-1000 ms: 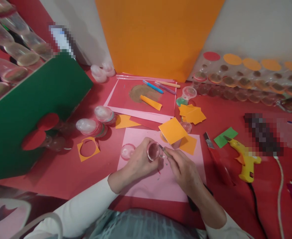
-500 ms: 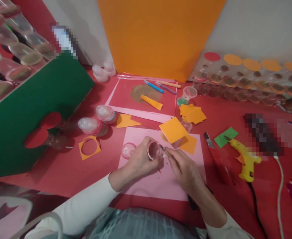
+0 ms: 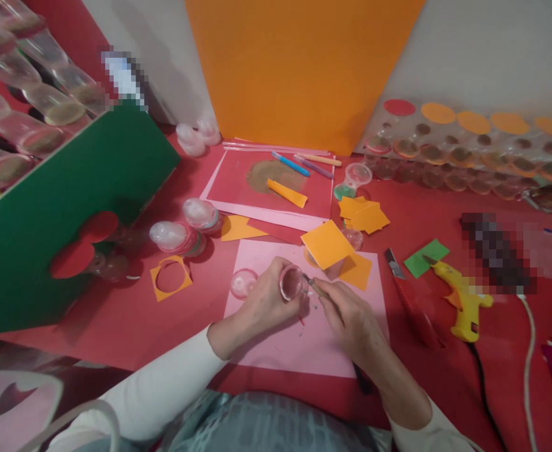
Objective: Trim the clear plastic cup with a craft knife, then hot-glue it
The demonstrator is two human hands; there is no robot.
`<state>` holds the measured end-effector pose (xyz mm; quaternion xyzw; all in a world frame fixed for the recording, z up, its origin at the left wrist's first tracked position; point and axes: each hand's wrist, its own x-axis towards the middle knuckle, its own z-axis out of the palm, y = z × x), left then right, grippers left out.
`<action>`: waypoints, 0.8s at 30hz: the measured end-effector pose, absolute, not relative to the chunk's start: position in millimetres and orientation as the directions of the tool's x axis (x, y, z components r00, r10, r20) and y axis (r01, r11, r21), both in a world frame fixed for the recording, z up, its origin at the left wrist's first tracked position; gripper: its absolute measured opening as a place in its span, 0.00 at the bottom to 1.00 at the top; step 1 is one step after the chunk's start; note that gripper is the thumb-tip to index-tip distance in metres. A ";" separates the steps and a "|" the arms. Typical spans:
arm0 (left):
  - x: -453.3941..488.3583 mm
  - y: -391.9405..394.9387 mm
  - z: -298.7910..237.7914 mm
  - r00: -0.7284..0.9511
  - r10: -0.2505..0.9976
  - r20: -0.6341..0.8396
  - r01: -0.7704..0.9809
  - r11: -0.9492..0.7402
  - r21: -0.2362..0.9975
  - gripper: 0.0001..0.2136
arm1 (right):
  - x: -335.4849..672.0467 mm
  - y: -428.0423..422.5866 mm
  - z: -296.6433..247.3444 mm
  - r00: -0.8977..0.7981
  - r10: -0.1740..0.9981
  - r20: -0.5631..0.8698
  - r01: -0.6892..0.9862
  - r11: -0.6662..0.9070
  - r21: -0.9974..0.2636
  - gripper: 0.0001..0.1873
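My left hand [image 3: 269, 296] is closed around a small clear plastic cup [image 3: 291, 282], tipped so its round mouth faces me. In my right hand [image 3: 351, 317] is a slim tool [image 3: 317, 287] with a dark metal tip and a brownish handle, gripped like a pen. Its tip meets the right side of the cup's rim; whether it cuts in, I cannot tell. Under both hands lies a pink paper sheet [image 3: 304, 355] with small scraps on it. A round clear lid-like piece [image 3: 244, 284] rests by my left hand. Just beyond the cup is an orange paper square [image 3: 327, 245].
To the right lie a red box cutter [image 3: 417, 311], a yellow glue gun [image 3: 467, 301] with its cable, and a green paper piece [image 3: 426, 257]. Stacked clear cups [image 3: 177, 237] and a cut-out orange frame [image 3: 170, 278] sit left, near a green board [image 3: 83, 207]. Markers [image 3: 291, 164] lie behind.
Almost nothing differs. Both hands keep their hold on the cup and the tool, and the tool's tip stays at the rim. The view has shifted very slightly.
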<state>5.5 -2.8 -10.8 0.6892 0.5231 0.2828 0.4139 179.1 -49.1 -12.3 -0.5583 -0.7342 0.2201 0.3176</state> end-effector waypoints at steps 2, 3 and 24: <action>6.0 -2.8 -11.6 0.281 0.959 -0.036 0.483 -0.109 0.869 0.13 | 179.9 -49.8 -12.2 -0.176 0.960 0.220 0.685 0.279 -0.672 0.16; 6.3 -2.7 -11.8 0.275 0.961 -0.033 0.479 -0.108 0.871 0.13 | 180.2 -50.2 -12.2 -0.176 0.961 0.215 0.690 0.276 -0.669 0.16; 4.7 -6.9 -11.0 0.353 0.935 0.036 0.481 -0.215 0.850 0.14 | 175.9 -46.4 -6.1 -0.034 0.997 0.076 0.652 0.079 -0.754 0.06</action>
